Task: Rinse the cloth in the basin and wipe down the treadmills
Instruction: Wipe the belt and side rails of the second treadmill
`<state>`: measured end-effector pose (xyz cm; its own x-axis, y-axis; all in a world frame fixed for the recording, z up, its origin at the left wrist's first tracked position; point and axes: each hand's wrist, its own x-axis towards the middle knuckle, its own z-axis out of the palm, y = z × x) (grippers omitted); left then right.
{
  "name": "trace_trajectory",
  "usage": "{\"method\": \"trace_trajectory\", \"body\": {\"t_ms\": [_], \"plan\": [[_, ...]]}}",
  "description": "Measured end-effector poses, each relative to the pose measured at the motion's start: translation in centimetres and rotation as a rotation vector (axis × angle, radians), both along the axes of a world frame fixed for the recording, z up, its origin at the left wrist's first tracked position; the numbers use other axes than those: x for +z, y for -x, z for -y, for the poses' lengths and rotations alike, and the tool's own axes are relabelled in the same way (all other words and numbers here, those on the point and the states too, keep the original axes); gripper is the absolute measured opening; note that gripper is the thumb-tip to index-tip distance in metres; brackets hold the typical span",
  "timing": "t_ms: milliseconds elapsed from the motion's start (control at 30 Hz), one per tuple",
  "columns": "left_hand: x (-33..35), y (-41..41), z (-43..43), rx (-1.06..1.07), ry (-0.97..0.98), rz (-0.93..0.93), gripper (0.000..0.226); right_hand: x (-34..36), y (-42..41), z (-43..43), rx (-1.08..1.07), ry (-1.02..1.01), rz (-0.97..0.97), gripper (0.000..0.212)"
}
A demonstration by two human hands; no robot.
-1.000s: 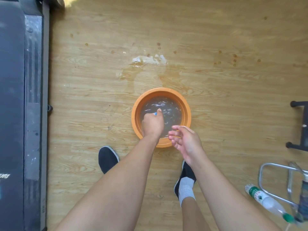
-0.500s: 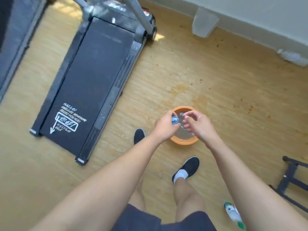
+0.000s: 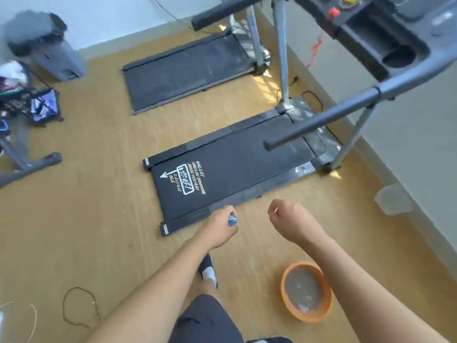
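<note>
My left hand (image 3: 221, 227) grips a small blue cloth (image 3: 232, 219), bunched up in the fist, just in front of the near treadmill's rear corner. My right hand (image 3: 288, 220) hangs beside it with loosely curled fingers and holds nothing. The orange basin (image 3: 286, 276) with murky water stands on the floor at the lower right, under my right forearm. The near treadmill (image 3: 235, 167) has a black belt with white lettering. A second treadmill (image 3: 185, 70) lies farther back.
The near treadmill's grey handrail (image 3: 346, 112) and console (image 3: 376, 33) reach across the upper right. A grey bin (image 3: 52, 55) and bags (image 3: 29, 102) sit at the left. A cord loop (image 3: 76, 308) lies on the wood floor. A clear plastic tub (image 3: 393, 199) stands by the wall.
I have risen from the basin and turned toward the treadmills. My left hand lifted the cloth out of the water, and both hands now hang in the air away from the basin.
</note>
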<state>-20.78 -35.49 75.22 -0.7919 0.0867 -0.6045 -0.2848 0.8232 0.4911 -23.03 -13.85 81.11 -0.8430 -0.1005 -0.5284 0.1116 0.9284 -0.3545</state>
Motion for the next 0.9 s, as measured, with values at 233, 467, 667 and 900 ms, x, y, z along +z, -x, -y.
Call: {"method": "trace_trajectory", "body": {"t_ms": [233, 467, 667, 900], "plan": [[1.5, 13.6, 21.2, 0.334, 0.014, -0.199, 0.047, 0.8, 20.6, 22.4, 0.192, -0.082, -0.160, 0.015], [7.5, 29.9, 34.4, 0.298, 0.062, -0.205, 0.026, 7.7, 35.5, 34.6, 0.239, -0.012, -0.362, 0.021], [10.8, 46.1, 40.6, 0.231, 0.072, -0.223, 0.019, 10.2, 50.6, 39.5, 0.252, 0.085, -0.368, 0.019], [10.1, 70.5, 45.8, 0.353, 0.022, -0.280, 0.021, 7.1, 75.1, 47.8, 0.279, 0.126, -0.352, 0.022]]}}
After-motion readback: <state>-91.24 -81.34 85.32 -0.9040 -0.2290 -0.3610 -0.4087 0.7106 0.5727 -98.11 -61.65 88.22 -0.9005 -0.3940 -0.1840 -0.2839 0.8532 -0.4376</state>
